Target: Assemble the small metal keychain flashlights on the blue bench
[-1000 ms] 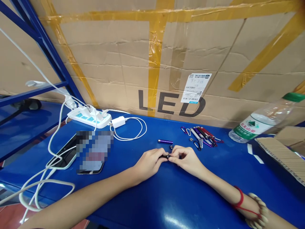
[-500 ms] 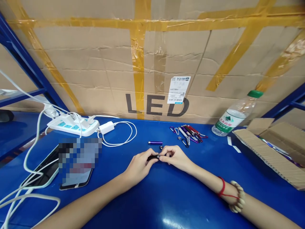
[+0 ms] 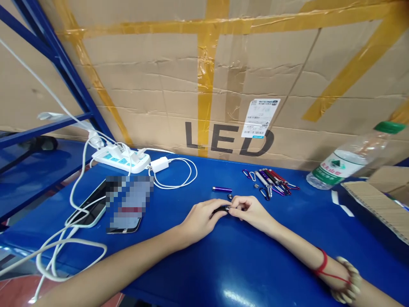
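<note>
My left hand (image 3: 203,219) is closed in a pinch round a slim black mini flashlight (image 3: 219,209), whose left part is hidden by the fingers. At its silvery end, the thumb and fingers of my right hand (image 3: 251,212) are closed on the same piece. Just beyond my fingertips lie a purple metal tube (image 3: 222,189) and a small dark ring-like part (image 3: 230,196). Behind my right hand is a cluster of slim flashlights (image 3: 270,177) in silver, purple, black and red. Several carabiner clips, including a black one (image 3: 263,193), lie around them.
A tall carton (image 3: 153,94) backs the blue table (image 3: 204,264). On the left are a power strip (image 3: 140,164), a white charger (image 3: 159,164), tangled cables and two phones (image 3: 128,213). A water bottle (image 3: 340,166) leans at right beside an open cardboard box (image 3: 377,207) and white strips (image 3: 347,210).
The view has turned left, so everything sits further right in the picture. Both hands keep hold of the black flashlight in nearly the same pose.
</note>
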A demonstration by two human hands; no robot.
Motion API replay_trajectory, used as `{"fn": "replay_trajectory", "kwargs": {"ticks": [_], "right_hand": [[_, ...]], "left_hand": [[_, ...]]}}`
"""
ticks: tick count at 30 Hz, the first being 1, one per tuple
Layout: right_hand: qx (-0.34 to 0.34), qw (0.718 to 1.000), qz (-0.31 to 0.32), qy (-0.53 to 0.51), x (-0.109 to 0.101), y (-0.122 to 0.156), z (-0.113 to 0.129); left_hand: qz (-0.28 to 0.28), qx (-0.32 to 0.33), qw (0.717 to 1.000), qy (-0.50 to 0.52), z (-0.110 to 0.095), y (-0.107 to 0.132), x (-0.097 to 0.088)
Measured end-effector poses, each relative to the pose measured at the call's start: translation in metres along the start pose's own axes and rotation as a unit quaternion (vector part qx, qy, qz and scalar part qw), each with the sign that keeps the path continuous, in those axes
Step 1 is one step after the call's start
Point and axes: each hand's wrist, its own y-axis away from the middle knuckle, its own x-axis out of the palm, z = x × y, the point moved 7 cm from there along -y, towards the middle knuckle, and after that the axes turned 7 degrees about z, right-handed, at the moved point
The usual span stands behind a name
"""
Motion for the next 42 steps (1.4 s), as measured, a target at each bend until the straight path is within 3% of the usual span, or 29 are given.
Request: {"fn": "replay_trajectory", "kwargs": {"ticks": [7, 42], "right_hand": [[-0.006, 1.000, 0.019, 0.019, 0.0036, -0.0006, 0.0025], [0.013, 1.000, 0.000, 0.008, 0.0001, -0.0001, 0.0087]], "left_hand": [[-0.002, -0.012, 1.000, -0.023, -0.0012, 0.0019, -0.0016], [-0.031, -0.056, 0.997, -0.052, 0.0028, 0.0003, -0.0054]]}}
